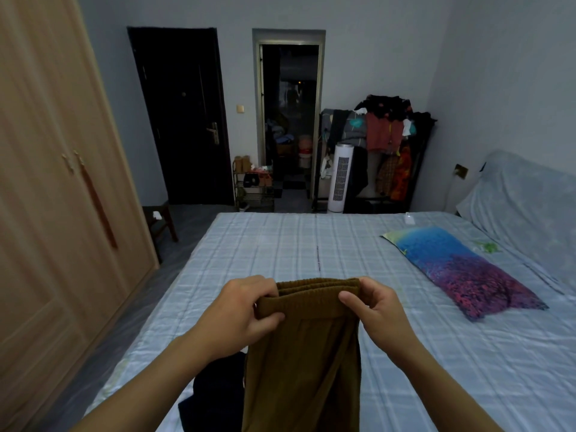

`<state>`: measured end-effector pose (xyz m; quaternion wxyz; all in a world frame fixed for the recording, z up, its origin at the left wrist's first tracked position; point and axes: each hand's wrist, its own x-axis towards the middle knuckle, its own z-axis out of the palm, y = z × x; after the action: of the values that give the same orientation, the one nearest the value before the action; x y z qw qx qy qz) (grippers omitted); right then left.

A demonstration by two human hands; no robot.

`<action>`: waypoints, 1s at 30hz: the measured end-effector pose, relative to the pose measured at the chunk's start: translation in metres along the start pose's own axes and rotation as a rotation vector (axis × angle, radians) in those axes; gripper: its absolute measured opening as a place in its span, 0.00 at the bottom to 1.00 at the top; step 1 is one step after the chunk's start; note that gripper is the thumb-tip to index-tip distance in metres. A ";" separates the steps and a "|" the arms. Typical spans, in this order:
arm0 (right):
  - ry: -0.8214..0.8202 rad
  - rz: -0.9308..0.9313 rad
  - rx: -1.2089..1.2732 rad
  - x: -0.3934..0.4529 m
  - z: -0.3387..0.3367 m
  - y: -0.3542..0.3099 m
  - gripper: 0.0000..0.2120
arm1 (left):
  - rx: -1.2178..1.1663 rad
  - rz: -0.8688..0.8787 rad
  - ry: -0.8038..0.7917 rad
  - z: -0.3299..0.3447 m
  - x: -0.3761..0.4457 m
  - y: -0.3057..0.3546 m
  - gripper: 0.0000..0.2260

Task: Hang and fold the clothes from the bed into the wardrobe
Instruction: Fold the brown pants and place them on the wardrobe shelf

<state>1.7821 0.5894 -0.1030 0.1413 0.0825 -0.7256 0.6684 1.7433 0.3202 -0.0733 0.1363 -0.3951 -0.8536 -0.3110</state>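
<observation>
two hands hold up a pair of brown trousers (300, 363) by the elastic waistband above the bed (280, 244). the left hand (246, 310) grips the waistband's left end, fingers curled over the top edge and thumb pressed against the near side of the cloth. the right hand (378, 310) pinches the right end between thumb and curled fingers. between the two hands the waistband is bunched in folds, and the rest of the trousers hangs straight down from them, out of the bottom of the view. below the left hand, just beside the hanging trousers, a dark garment (215, 394) lies on the bed near its edge. to the right of the right hand and well apart from it, a blue and purple pillow (461, 272) lies on the checked sheet. far to the left of the left hand stands the wardrobe (46, 198), its doors closed.
</observation>
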 end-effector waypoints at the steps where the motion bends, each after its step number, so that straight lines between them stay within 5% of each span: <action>1: 0.006 0.001 -0.006 0.001 0.000 0.000 0.05 | 0.012 -0.002 0.008 -0.003 0.004 0.002 0.10; 7: -0.029 -0.026 -0.077 -0.001 0.003 -0.005 0.22 | 0.033 -0.061 0.109 -0.012 0.026 0.011 0.12; 12: -0.013 -0.118 -0.125 -0.003 -0.005 -0.008 0.22 | 0.026 -0.056 0.085 -0.015 0.034 0.019 0.12; 16: 0.062 -0.155 -0.103 0.005 -0.016 -0.012 0.31 | -0.029 -0.057 0.045 -0.021 0.044 0.025 0.15; 21: 0.110 -0.212 -0.074 0.024 -0.036 -0.030 0.19 | -0.101 -0.179 0.003 -0.027 0.073 0.042 0.27; 30: 0.036 -0.215 0.019 0.073 -0.086 -0.075 0.12 | -0.338 -0.259 0.071 -0.052 0.132 0.095 0.08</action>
<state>1.7441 0.6733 -0.0032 0.2244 0.1492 -0.7033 0.6578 1.7287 0.4119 0.0699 0.0571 -0.2879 -0.8277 -0.4783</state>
